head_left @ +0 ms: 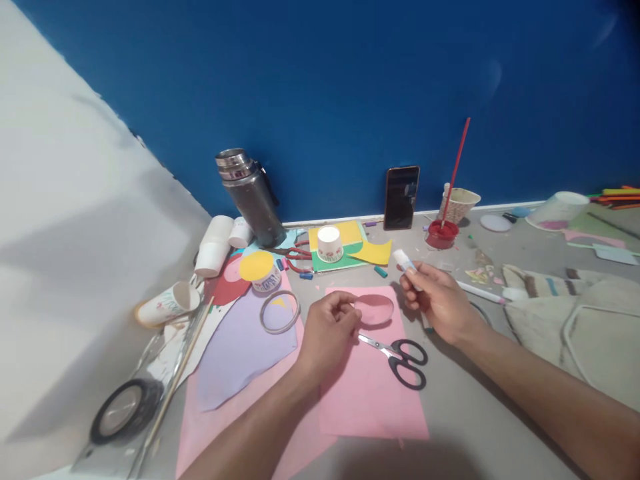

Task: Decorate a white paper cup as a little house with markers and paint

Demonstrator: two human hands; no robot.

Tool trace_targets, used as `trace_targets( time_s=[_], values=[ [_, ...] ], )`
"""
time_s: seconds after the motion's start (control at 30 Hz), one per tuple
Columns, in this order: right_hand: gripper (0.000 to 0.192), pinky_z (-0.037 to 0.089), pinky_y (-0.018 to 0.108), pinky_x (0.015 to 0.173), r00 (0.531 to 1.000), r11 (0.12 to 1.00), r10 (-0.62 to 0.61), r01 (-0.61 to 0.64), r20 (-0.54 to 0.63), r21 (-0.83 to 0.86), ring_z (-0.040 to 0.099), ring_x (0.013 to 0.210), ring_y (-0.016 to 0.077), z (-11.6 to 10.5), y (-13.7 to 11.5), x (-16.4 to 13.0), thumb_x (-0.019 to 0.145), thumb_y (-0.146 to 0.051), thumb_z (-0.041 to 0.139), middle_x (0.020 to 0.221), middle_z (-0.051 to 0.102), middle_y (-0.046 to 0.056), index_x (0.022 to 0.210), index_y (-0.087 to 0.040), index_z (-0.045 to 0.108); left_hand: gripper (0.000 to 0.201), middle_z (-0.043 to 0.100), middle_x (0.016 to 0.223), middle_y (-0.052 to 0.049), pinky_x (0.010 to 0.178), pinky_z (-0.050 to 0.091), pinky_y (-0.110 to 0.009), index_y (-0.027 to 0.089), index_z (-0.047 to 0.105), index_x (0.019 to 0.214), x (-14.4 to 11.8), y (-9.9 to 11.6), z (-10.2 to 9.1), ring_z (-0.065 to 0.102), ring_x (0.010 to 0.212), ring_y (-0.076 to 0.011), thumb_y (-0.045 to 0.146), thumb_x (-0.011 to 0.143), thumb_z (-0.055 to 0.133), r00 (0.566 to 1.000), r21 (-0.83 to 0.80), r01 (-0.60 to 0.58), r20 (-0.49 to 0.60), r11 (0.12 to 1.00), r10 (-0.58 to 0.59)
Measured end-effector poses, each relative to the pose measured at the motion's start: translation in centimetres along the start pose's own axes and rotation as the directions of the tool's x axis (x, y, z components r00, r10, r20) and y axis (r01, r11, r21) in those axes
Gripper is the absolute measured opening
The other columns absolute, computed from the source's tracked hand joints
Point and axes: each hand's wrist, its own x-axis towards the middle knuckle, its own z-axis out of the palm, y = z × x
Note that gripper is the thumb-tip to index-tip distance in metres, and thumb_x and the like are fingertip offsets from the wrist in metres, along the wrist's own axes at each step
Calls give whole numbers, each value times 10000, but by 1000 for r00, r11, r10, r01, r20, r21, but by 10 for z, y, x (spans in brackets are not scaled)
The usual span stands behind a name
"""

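Note:
My left hand (327,330) pinches the left edge of a thin, pale ring (376,325) over a pink paper sheet (370,407). My right hand (440,300) is wrapped around a small tube with a white end, which looks like a glue stick (401,259), held tilted to the right of the ring. Scissors (395,357) with black handles lie slightly open on the pink sheet, just below the ring. A second ring (262,320) rests on lilac paper (240,360) to the left.
A steel flask (250,200) and a phone (401,198) stand by the blue wall. Paper cups (330,245), yellow paper (375,252), pliers (297,253) and a red pot (443,235) with a stick sit behind. Tape (117,413) lies left; cloth (595,313) right.

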Motion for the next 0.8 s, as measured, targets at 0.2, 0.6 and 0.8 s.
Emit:
trace_targets(
  time_s=[0.2,0.6,0.8],
  values=[
    [532,353,192,458,1000,1000,-15,15,1,-3,457,546,73,-5,0,3,645,-597,941,684,585,-36,765,-200,608,163,659,612,7,453,407,-230,155,691,811,0,6,0,558,446,-110,230,674,738,995,-29,93,48,995,-92],
    [487,337,225,470,996,990,-75,79,39,-120,463,529,85,-17,4,13,804,-644,826,685,584,-28,907,-192,675,426,461,482,58,439,311,-239,230,474,652,-2,14,-15,432,388,-104,513,933,622,997,-76,-66,-51,995,62],
    [546,343,237,495,991,958,-116,128,62,-256,476,539,96,-19,-1,12,802,-723,780,671,603,-10,858,-192,667,208,665,769,-9,623,455,-250,208,689,835,7,53,-38,605,662,-152,314,743,843,978,103,-173,-104,980,183]
  ],
)
